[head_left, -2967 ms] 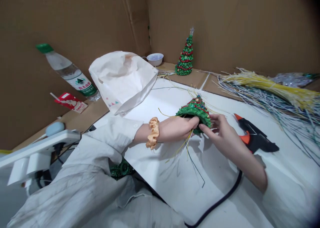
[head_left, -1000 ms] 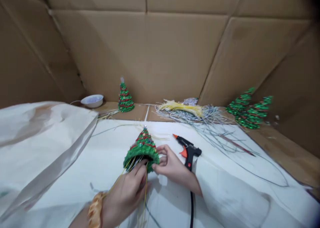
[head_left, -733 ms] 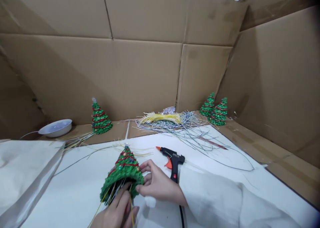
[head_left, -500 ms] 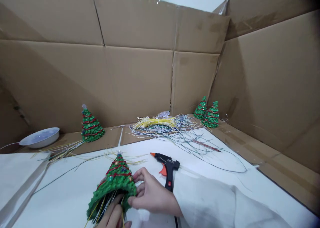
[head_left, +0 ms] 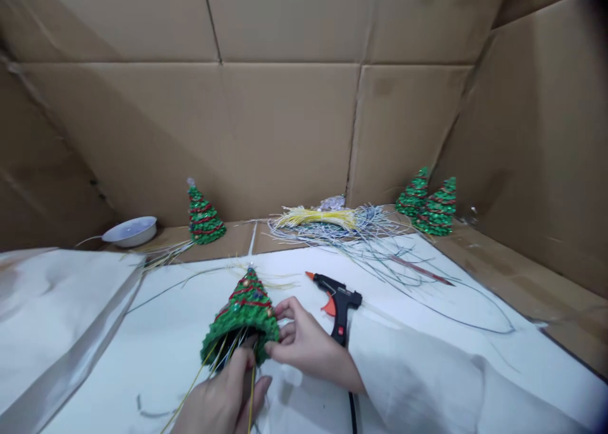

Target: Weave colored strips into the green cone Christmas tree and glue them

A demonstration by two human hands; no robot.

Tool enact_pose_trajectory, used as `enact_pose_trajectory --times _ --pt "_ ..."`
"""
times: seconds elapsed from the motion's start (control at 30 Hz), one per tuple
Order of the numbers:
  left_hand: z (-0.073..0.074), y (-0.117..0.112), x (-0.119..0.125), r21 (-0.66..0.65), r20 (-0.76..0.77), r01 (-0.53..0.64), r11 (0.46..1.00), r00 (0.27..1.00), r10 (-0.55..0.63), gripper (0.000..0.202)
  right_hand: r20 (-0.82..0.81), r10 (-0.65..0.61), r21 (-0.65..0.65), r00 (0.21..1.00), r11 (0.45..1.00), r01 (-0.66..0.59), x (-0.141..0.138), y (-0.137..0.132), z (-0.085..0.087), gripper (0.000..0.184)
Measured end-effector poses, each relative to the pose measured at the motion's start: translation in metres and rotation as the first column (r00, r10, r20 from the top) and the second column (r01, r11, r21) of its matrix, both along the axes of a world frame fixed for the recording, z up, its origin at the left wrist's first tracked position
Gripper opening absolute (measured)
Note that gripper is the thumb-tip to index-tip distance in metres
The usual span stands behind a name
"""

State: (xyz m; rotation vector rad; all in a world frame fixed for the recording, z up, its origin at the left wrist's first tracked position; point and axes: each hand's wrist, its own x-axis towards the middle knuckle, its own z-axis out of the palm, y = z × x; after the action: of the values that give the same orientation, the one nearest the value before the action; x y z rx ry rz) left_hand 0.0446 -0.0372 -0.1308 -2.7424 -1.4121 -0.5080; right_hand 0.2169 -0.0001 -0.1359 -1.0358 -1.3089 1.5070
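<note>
A green Christmas tree ornament (head_left: 246, 299) with red garland and small baubles leans back, its hollow base facing me. My right hand (head_left: 308, 345) grips its right rim between thumb and fingers. With curled fingers, my left hand (head_left: 223, 393) reaches into the hollow; the fingertips are hidden, so what they hold cannot be made out. Its thumb stays outside, below the rim. Thin yellow and white wires (head_left: 196, 378) come out of the hollow around that hand. A black glue gun (head_left: 338, 301) with orange nozzle and trigger lies right of the tree.
Another tree ornament (head_left: 204, 218) stands at the back left, beside a white bowl (head_left: 130, 231). Bundled yellow and white wires (head_left: 320, 218) lie at the back. Two more trees (head_left: 436, 209) stand at the back right. Cardboard walls (head_left: 285, 123) surround the white work surface (head_left: 171, 326).
The camera view has tilted down and turned left, so everything sits higher and farther right. More of my left hand shows. Both hands are still at the tree.
</note>
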Motion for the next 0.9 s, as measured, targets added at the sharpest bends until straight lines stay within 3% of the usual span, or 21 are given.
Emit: enact_pose_trajectory --times 0.1,0.23,0.57,0.9 --pt "0.011 -0.003 0.005 0.028 -0.025 -0.031 0.999 0.999 0.031 0.019 -0.016 0.019 -0.006 1.000 1.000 -0.019 0.000 -0.001 0.000 0.040" --pt "0.013 -0.006 0.006 0.054 -0.070 0.004 0.999 0.998 0.000 0.031 -0.017 0.041 0.004 0.999 0.999 -0.041 0.002 -0.003 0.004 0.038" --pt "0.016 -0.010 0.007 -0.014 -0.117 -0.045 0.999 0.992 0.043 0.025 0.013 0.043 -0.010 0.999 0.999 -0.043 0.002 -0.002 0.005 0.038" --pt "0.014 -0.009 0.008 0.206 -0.242 -0.028 0.978 0.967 0.079 0.036 0.049 0.038 0.003 0.998 0.999 -0.038 0.003 -0.003 0.005 0.038"
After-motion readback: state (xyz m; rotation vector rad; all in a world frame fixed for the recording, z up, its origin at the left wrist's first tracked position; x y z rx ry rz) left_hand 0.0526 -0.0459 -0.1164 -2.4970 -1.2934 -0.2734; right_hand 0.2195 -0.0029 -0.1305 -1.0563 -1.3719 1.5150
